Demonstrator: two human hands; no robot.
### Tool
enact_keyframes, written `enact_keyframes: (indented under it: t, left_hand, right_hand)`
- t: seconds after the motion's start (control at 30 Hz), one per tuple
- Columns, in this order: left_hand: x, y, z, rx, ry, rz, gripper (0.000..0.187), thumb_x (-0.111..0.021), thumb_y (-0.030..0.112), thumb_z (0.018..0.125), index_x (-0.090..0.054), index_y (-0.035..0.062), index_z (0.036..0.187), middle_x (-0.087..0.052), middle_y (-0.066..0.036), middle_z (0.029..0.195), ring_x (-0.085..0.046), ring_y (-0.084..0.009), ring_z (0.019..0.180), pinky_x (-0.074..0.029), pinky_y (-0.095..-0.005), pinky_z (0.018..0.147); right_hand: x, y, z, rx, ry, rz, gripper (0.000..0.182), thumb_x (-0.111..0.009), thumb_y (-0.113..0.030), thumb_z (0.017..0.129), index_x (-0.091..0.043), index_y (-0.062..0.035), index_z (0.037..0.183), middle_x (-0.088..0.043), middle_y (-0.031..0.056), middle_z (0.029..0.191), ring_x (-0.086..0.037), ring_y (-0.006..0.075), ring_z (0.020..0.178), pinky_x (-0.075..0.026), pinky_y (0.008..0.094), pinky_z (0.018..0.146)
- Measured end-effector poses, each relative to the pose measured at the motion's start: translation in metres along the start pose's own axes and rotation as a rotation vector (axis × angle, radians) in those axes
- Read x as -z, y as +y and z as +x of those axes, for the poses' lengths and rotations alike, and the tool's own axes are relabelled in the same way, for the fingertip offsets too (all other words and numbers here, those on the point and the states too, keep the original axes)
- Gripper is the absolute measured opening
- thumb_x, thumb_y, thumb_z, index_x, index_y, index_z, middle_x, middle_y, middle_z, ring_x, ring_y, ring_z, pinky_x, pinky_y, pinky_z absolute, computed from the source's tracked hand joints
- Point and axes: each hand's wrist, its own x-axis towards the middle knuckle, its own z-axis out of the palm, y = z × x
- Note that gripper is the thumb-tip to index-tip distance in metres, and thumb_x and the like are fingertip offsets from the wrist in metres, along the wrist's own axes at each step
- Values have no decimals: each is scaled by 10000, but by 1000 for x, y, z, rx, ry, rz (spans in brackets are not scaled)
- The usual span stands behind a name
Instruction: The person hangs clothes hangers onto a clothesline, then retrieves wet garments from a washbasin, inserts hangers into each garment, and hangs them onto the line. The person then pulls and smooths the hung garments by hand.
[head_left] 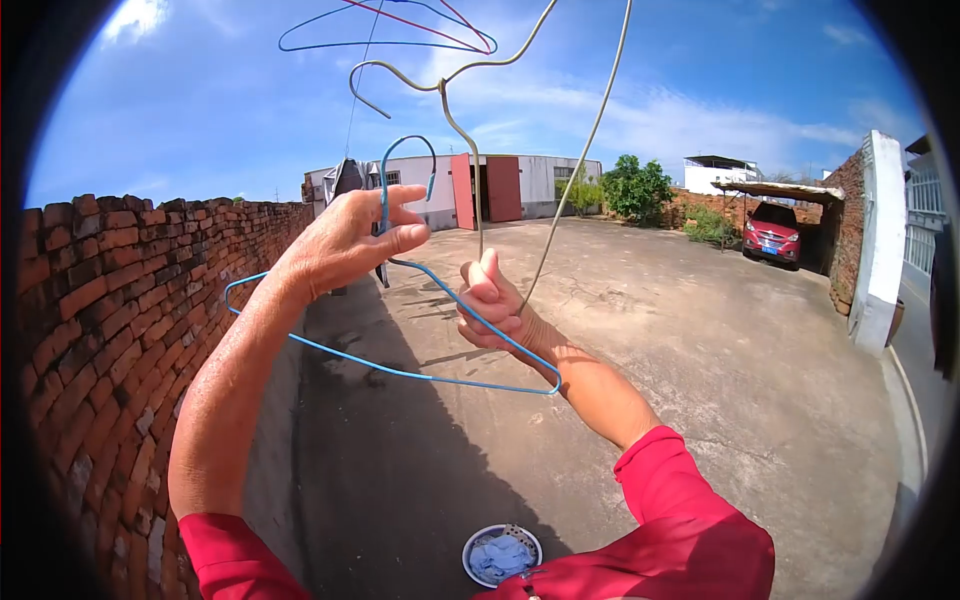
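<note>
With my left hand (350,232), I am supporting the blue wire hanger (430,378), thumb and fingers standing apart about its neck. My right hand (495,302) is clamping its fingers on the beige wire hanger (443,88), above the concrete yard (700,330).

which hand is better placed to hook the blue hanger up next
Probably the left hand: it holds the blue hanger at the base of its raised hook. The right hand looks occupied, its fingers closed around the pale wire hanger.

1 blue hanger (430,378), red sleeves (705,520), red car (771,236)
</note>
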Motion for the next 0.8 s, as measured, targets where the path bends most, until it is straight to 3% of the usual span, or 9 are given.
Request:
enact_keyframes:
  t: [0.07,0.17,0.27,0.3,0.33,0.4,0.67,0.7,0.8]
  left_hand:
    - [-23,7,21,-19,-120,-35,522,-579,419,922,-583,-17,1210,-683,-103,996,-599,-144,974,-462,-309,867]
    - [-75,-12,38,-124,24,-277,433,-549,368,923,-678,-22,787,-590,-75,619,-603,-130,619,-465,-309,575]
    - [-91,-14,33,136,-64,-154,444,-534,330,920,-622,-8,646,-589,-105,550,-605,-193,503,-462,-361,526]
    - [-88,-17,32,136,-51,3,455,-532,336,930,-593,2,628,-550,-82,530,-578,-169,489,-436,-349,500]
    - [-79,-18,28,135,-33,169,469,-529,343,940,-564,11,609,-511,-58,510,-551,-145,476,-409,-337,474]
    - [-69,-31,18,102,21,425,495,-528,355,947,-529,24,579,-459,-38,477,-510,-127,452,-378,-327,447]
    - [-51,-26,25,172,10,402,482,-563,391,906,-567,14,605,-482,-59,468,-473,-167,432,-378,-335,455]
    - [-47,-20,26,176,4,389,477,-567,386,903,-576,8,611,-494,-65,470,-478,-180,430,-385,-342,458]
    - [-36,-12,35,63,39,524,448,-573,365,903,-614,-7,658,-521,-75,474,-501,-217,427,-408,-368,472]
  right_hand:
    - [10,27,-6,-68,-4,23,498,-290,-549,963,-374,-121,723,-337,-26,510,-265,0,301,-190,179,274]
    - [33,67,-21,16,39,127,505,-324,-562,958,-506,-109,828,-483,13,600,-448,47,404,-350,205,353]
    - [5,50,-45,-231,602,-329,570,-352,-572,951,-597,-65,1039,-635,71,817,-612,136,634,-494,280,572]
    - [53,35,-84,-218,575,-535,640,-402,-595,925,-544,-60,1246,-649,126,1038,-641,207,852,-511,340,688]
    - [69,4,-115,-179,821,-864,644,-412,-596,923,-514,-67,1276,-634,137,1104,-646,210,902,-520,343,685]
    - [38,-80,-146,331,828,-506,712,-441,-586,917,-326,-83,1408,-599,161,1179,-588,239,1077,-567,402,739]
    - [-80,-179,-103,405,776,-1179,650,-553,-488,902,-386,-61,1363,-637,132,956,-669,154,797,-536,242,445]
    - [-84,-187,-109,378,822,-1156,515,-580,-427,907,-539,-11,1207,-617,61,726,-595,73,565,-422,200,349]
    - [-94,-189,-121,142,888,-1271,398,-602,-362,913,-626,18,1029,-544,1,562,-419,25,383,-294,179,306]
